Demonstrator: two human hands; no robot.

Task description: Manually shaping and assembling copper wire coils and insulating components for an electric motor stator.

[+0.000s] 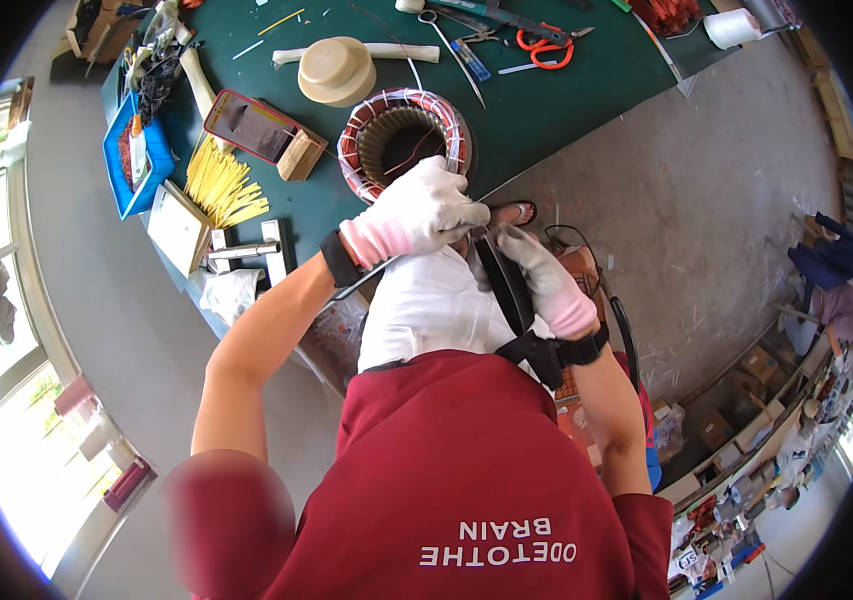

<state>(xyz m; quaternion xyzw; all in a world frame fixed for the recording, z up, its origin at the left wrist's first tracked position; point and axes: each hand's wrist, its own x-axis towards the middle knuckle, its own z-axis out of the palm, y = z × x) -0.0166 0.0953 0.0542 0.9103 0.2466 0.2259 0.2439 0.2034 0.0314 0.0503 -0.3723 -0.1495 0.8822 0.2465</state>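
A motor stator (351,150), a ring with reddish windings bound by white cord, sits near the table's front edge. My left hand (422,210), in a white glove with a pink cuff, is closed just in front of it, beside its near rim. Thumb and fingers pinch together, and what they hold is too small to make out. To its right, my right hand (545,280), gloved too, grips a long black object (510,290) whose upper end lies close to the left fingertips. The exact kind of that object cannot be told. Thin reddish wires show inside the stator's opening.
On the green table (567,110) lie a cream flanged plastic piece (337,72), a phone (250,125) against a wooden block (301,156), yellow strips (222,185), a blue bin (155,172), orange-handled scissors (547,50) and tweezers (462,70). Another person (840,290) is at far right.
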